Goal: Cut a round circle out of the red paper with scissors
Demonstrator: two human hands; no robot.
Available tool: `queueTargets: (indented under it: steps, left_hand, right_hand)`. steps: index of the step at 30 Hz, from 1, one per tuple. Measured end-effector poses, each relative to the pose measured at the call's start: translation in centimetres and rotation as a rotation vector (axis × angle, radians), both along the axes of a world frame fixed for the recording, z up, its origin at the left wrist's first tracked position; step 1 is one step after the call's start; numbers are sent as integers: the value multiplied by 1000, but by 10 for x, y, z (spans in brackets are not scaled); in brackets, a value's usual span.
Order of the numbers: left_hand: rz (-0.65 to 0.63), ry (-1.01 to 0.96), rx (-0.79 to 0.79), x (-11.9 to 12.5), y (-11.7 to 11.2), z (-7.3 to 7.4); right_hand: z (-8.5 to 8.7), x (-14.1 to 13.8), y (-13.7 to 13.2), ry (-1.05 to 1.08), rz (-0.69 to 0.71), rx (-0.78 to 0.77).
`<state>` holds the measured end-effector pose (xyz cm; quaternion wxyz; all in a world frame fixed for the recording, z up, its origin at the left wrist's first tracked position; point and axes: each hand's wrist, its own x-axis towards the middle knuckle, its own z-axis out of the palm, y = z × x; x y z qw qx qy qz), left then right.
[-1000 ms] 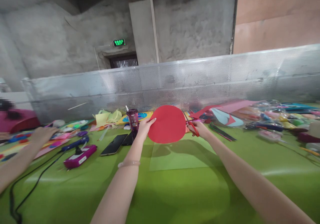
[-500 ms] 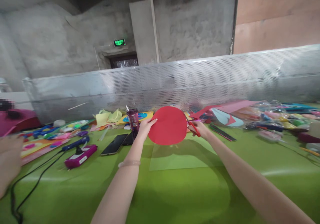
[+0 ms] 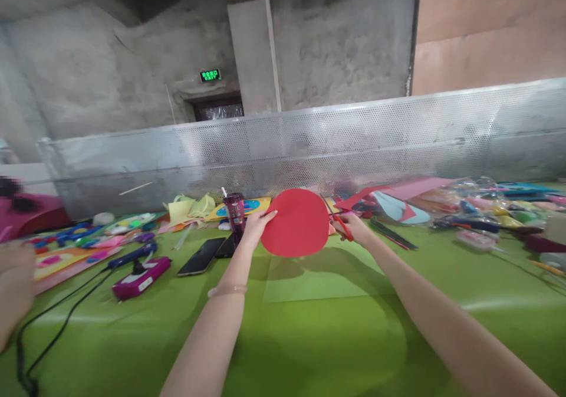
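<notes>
My left hand (image 3: 255,224) pinches the left edge of a round red paper piece (image 3: 295,222) and holds it upright above the green table (image 3: 309,338). To the paper's right, my right hand (image 3: 354,228) grips red-handled scissors (image 3: 343,225), whose blades meet the paper's right edge. A light green sheet (image 3: 322,276) lies flat on the table just under the red piece.
A dark tumbler (image 3: 236,211), black phones (image 3: 202,256), a magenta box (image 3: 141,276) with a black cable (image 3: 48,332) and coloured paper scraps lie left of my arms. Another person's hand (image 3: 15,285) is at the far left. Craft supplies (image 3: 481,214) crowd the right. A perforated metal panel (image 3: 354,140) backs the table.
The other person's hand at the far left drew back from the coloured pieces toward the near edge. The red paper turned slightly in my hands.
</notes>
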<state>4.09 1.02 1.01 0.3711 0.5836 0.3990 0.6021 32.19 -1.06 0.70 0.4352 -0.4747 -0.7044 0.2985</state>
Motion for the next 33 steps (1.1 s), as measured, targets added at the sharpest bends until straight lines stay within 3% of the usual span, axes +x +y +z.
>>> queueTargets:
  steps: [8,33]
  left_hand:
    - [-25,40,-45,3,-6,4]
    - [-29,24,-21,1,-4,4]
  right_hand:
    - [7,-2,-11,28,122,-67]
    - [5,3,-7,-22,103,-40]
